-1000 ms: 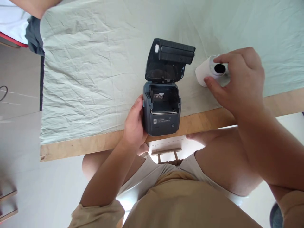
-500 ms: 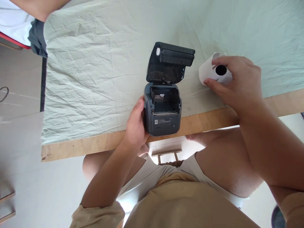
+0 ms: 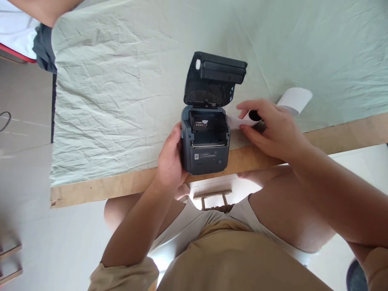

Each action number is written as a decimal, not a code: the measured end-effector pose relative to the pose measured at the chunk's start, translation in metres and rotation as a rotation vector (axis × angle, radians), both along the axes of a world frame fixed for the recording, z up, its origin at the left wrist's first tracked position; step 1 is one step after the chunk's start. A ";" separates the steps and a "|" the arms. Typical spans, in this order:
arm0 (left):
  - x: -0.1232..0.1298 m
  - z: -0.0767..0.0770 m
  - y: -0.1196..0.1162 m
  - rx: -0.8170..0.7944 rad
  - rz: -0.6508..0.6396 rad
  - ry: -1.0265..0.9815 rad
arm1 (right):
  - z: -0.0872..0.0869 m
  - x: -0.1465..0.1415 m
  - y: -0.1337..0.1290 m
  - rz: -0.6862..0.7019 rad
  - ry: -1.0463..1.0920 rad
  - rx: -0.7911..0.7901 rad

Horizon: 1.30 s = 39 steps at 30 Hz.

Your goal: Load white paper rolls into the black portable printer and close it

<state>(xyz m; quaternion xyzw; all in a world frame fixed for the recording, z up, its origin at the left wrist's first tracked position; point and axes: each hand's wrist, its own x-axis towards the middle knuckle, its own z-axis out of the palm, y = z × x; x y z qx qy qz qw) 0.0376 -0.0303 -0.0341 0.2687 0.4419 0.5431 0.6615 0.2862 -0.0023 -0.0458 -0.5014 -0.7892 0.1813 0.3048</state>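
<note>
A dark grey label printer [image 3: 206, 162] stands at the table's front edge, its black lid [image 3: 212, 79] raised and its inner bay exposed. Wrapped round the printer's left side is my left hand [image 3: 171, 161]. Just right of the printer, my right hand [image 3: 274, 129] holds a small white paper roll [image 3: 249, 118] with a dark core between thumb and fingers. The roll's far end lies close beside the printer; whether they touch is unclear. Behind my right hand, a curled white paper piece [image 3: 295, 100] rests on the cloth.
A wrinkled pale green cloth [image 3: 121, 89] covers the table, with a bare wooden edge [image 3: 103, 185] at the front. Another person's arm [image 3: 48, 10] reaches in at the upper left, near dark fabric [image 3: 44, 48]. My legs are below the edge.
My right hand has moved left, bringing the roll beside the printer. The curled white paper now lies apart from the roll, to the right. My left hand still holds the printer.
</note>
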 end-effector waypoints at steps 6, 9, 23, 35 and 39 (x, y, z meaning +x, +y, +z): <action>0.001 0.003 0.000 0.001 0.001 0.007 | 0.000 0.001 0.003 0.000 -0.011 0.001; 0.001 0.002 0.001 -0.010 0.001 0.005 | 0.002 0.002 0.004 -0.016 -0.017 0.006; -0.002 -0.005 0.002 0.060 -0.005 0.016 | -0.003 0.009 0.007 0.055 0.028 -0.037; -0.003 -0.006 0.002 0.052 -0.011 0.052 | -0.019 0.018 0.011 0.117 0.036 -0.005; -0.003 -0.004 0.002 0.058 -0.021 0.049 | -0.021 0.014 0.012 0.108 0.021 0.067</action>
